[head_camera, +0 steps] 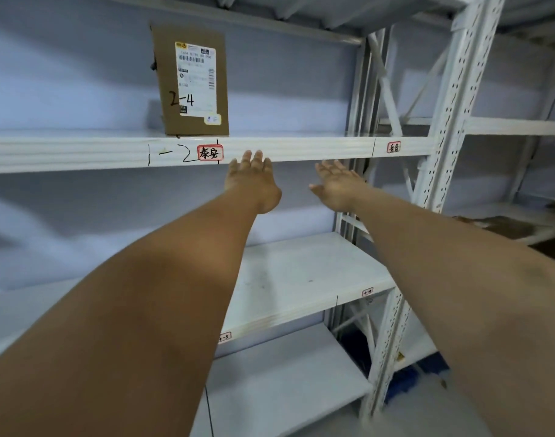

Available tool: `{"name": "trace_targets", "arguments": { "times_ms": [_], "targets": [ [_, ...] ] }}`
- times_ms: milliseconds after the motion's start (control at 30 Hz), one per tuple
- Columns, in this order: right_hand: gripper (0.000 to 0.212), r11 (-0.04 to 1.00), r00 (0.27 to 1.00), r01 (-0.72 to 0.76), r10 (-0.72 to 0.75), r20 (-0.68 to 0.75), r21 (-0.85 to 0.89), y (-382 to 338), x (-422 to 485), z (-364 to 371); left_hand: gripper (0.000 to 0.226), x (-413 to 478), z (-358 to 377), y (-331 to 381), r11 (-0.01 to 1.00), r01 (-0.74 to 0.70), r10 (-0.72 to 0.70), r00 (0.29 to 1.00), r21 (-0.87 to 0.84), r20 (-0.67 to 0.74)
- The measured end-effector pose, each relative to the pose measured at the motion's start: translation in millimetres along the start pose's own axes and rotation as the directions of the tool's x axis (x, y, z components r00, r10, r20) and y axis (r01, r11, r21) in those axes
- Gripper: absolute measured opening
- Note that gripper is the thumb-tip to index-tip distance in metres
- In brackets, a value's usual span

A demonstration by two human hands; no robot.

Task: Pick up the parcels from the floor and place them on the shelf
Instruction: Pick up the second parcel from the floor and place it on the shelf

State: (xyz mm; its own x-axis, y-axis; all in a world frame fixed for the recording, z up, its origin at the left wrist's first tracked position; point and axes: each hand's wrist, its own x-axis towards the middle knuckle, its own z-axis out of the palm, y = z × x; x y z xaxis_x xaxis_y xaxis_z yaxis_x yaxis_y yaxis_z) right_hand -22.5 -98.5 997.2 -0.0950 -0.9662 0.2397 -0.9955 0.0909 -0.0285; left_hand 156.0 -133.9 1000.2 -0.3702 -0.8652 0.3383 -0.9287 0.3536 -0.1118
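Across the whole view stands a white metal shelf (pixel 301 146) with several tiers. On its upper tier a brown parcel (pixel 192 80) stands upright, its white label marked "2-4" facing out. Below and right of it, both hands, left (pixel 252 181) and right (pixel 337 186), reach forward with fingers spread, holding nothing.

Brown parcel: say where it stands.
The brown parcel stands upright on the upper shelf, left of centre, above and left of the left hand.
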Motion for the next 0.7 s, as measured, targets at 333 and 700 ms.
{"name": "trace_targets", "arguments": {
  "times_ms": [333, 700],
  "targets": [
    [0.068, 0.996, 0.995, 0.085, -0.086, 0.044, 0.029, 55.8, -19.5, 11.3, 0.076, -32.5, 9.0, 62.5, 0.988, 0.154, -0.156, 0.976, 0.025, 0.153],
    [0.065, 0.977, 0.948, 0.188, -0.206, 0.241, 0.099, 115.3, -49.8, 101.8, 0.084, -75.9, 91.5, 140.5, 0.991, 0.026, -0.069, 0.934, 0.128, 0.351]
  ]
}}
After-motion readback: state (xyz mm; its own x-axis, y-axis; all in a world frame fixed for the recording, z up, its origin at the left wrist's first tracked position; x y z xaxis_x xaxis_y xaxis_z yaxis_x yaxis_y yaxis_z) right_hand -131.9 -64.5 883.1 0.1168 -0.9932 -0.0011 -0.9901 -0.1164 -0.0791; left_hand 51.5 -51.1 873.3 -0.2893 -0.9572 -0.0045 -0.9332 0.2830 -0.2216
